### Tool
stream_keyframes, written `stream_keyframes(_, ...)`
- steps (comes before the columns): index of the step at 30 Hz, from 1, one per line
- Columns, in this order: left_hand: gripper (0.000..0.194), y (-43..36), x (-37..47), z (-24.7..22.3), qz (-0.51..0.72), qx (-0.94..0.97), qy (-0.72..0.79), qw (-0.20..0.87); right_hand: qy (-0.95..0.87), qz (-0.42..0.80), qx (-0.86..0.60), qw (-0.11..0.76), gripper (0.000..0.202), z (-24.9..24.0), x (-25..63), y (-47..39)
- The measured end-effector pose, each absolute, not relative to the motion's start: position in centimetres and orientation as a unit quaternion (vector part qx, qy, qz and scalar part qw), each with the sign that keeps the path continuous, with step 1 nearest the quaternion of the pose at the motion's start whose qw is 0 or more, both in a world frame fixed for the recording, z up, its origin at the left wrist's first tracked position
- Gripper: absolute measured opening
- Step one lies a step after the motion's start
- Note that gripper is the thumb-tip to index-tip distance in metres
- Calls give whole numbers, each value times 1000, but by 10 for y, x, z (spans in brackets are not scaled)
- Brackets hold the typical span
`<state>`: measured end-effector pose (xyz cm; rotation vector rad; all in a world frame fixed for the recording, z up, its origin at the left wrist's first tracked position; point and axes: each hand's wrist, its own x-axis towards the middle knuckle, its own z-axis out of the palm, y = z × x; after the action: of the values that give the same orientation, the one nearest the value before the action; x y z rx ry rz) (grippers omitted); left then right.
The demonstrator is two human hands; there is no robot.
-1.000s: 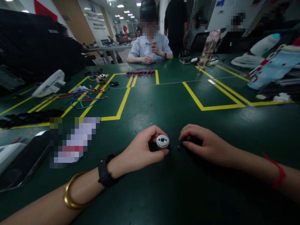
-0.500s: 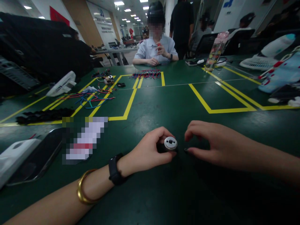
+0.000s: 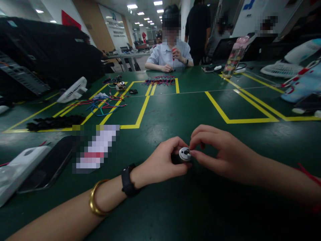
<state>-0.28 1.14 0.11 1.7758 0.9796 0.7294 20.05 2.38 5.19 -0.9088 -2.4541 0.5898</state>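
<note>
My left hand (image 3: 160,162) is closed around a small cylinder that looks like a motor (image 3: 184,155), its round silver end with dark holes facing up toward me. The sides are mostly hidden by my fingers. My right hand (image 3: 220,152) pinches at the right edge of that silver end, thumb and forefinger together. A small piece shows at the fingertips, too little of it to name. A black watch (image 3: 129,180) and a gold bangle (image 3: 94,199) are on my left wrist and forearm.
Yellow tape (image 3: 250,121) marks areas on the green table (image 3: 170,117). At left lie loose wires (image 3: 102,105), a black braided bundle (image 3: 55,123), a white fan (image 3: 74,89) and a white power strip (image 3: 27,167). Opposite sits a person (image 3: 168,53) holding a red-handled tool. A bottle (image 3: 234,58) stands at right.
My right hand has moved left, bringing the small dark piece at its fingertips onto the motor's silver end. The left hand still holds the motor. The view has shifted slightly.
</note>
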Motion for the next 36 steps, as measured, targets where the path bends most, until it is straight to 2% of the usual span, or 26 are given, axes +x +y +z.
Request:
stream_keyframes(17,29,12,-4,1,292,742,396,456,-903,192,-330,196,5,50,201,26)
stream_keyframes(23,28,12,-3,-2,299,736,394,462,-898,196,-317,233,13,48,196,25)
stream_keyframes(26,27,12,-3,-2,299,735,398,462,-894,219,-315,231,9,46,194,25)
stream_keyframes(31,30,11,-3,0,307,722,391,482,-865,222,-332,305,6,47,205,27)
stream_keyframes(36,30,10,-3,5,306,716,386,495,-879,235,-373,182,8,31,225,25)
